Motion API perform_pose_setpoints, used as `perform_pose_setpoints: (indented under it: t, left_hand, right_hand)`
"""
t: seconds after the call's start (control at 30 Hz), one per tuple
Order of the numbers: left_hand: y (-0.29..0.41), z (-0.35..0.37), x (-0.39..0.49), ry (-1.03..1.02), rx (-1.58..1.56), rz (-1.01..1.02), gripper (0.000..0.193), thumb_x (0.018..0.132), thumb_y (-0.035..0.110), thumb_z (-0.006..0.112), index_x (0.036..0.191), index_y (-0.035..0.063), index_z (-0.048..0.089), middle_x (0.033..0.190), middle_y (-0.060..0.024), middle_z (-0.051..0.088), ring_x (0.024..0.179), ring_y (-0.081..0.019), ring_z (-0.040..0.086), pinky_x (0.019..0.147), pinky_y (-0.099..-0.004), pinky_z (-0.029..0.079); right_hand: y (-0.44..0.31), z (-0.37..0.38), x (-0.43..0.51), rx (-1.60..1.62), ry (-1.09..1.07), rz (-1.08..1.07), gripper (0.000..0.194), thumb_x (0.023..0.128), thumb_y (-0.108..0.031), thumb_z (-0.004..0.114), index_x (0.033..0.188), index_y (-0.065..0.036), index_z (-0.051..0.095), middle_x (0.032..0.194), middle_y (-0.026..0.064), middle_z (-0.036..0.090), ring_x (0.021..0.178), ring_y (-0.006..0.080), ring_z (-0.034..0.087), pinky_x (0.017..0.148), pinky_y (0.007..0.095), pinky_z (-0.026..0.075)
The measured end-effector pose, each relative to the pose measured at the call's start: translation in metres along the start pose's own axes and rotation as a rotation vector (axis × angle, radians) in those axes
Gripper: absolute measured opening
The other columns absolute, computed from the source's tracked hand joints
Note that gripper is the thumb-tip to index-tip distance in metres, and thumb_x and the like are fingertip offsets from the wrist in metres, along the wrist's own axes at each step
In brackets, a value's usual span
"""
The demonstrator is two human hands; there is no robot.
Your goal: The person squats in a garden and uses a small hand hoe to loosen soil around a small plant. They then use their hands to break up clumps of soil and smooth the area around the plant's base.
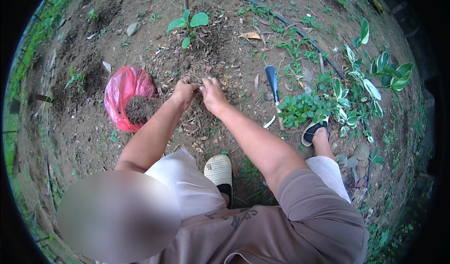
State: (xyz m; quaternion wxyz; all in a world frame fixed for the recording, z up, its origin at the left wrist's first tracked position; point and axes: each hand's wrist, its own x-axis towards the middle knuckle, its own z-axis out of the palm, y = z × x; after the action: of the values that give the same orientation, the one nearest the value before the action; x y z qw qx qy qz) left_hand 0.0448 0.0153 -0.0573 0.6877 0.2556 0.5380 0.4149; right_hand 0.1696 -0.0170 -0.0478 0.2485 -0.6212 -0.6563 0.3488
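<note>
My left hand (184, 92) and my right hand (211, 94) meet just above the soil, thumbs and fingertips close together. Something thin, perhaps a root or dry stem, seems to be between the fingertips, but it is too small to tell. Left of my left hand, a pink plastic bag (114, 92) lies on its side with its mouth open and a dark clump of soil and fibres (139, 109) in it. Beyond my hands stands a young broad-leaved plant (189, 23) beside a stake. To the right, a hand trowel (272, 83) with a dark blade and wooden handle rests on the ground.
A black hose (288, 23) curves across the upper right. Low green plants (302, 109) and variegated leafy plants (372, 88) grow at the right near my shoe (313, 132). A stone (133, 29) lies at the upper left. My other shoe (218, 172) is below my hands.
</note>
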Motion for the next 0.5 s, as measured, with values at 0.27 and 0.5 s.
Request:
perform_pose_setpoints:
  t: [0.27, 0.5]
  left_hand:
    - [-0.005, -0.011, 0.013, 0.001, 0.482, 0.164, 0.029, 0.086, -0.001, 0.056, 0.114, -0.0032, 0.051, 0.094, -0.0089, 0.061, 0.078, -0.0134, 0.058, 0.070, -0.0275, 0.049]
    - [0.003, -0.010, -0.001, -0.062, 0.314, 0.117, 0.021, 0.095, 0.018, 0.051, 0.110, 0.0035, 0.051, 0.090, -0.0024, 0.059, 0.067, -0.0081, 0.053, 0.055, -0.0222, 0.042]
  right_hand:
    - [-0.004, -0.004, 0.012, -0.094, -0.104, 0.010, 0.024, 0.092, -0.016, 0.050, 0.105, 0.005, 0.047, 0.112, 0.0283, 0.050, 0.101, 0.0424, 0.054, 0.087, 0.0463, 0.045]
    - [0.004, -0.005, 0.027, -0.021, -0.016, -0.080, 0.024, 0.093, -0.021, 0.050, 0.098, 0.003, 0.049, 0.089, 0.0267, 0.058, 0.089, 0.0426, 0.058, 0.076, 0.0489, 0.046]
